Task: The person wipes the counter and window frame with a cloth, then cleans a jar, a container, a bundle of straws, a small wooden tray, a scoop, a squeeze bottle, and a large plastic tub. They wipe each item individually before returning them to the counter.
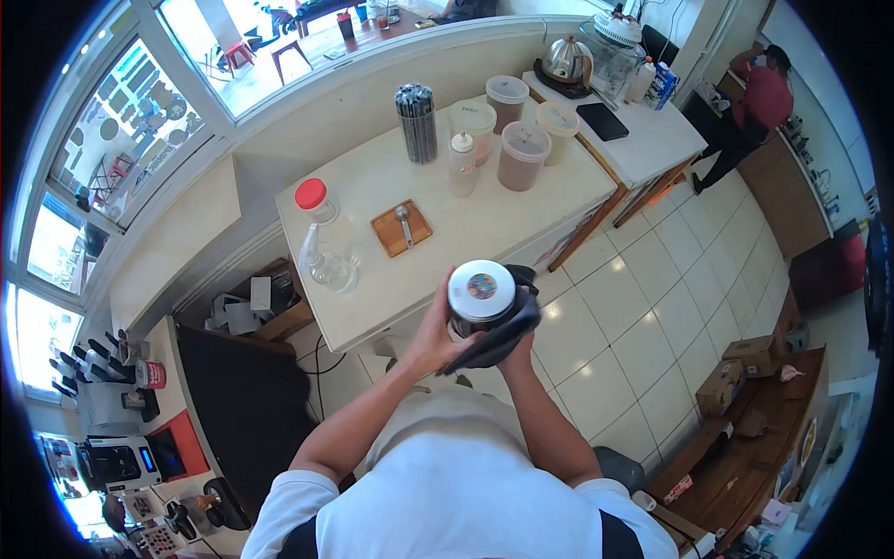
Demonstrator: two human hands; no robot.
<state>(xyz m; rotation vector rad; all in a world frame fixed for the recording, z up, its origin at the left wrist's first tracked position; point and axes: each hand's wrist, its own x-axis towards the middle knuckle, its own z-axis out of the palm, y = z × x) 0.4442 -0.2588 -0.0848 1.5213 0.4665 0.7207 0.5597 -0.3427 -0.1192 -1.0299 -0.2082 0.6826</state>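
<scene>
A jar (473,307) with a silvery-white lid and a round colored sticker is held upright in front of my body, just off the counter's front edge. My left hand (433,335) wraps round its left side, fingers closed. On the other side, my right hand (520,352) grips a dark cloth (503,337) that is pressed against the jar; most of its fingers are hidden by the fabric. Beyond the jar, a wooden tray (386,224) with a metal scoop (403,216) lies on the white counter (349,177).
At the counter's left stand a red-lidded jar (312,197) and a glass bottle (331,268). Farther back are a straw holder (419,135), a squeeze bottle (462,168) and several lidded tubs (523,154). A kettle (566,63) sits on the side table. Another person (759,102) stands far right.
</scene>
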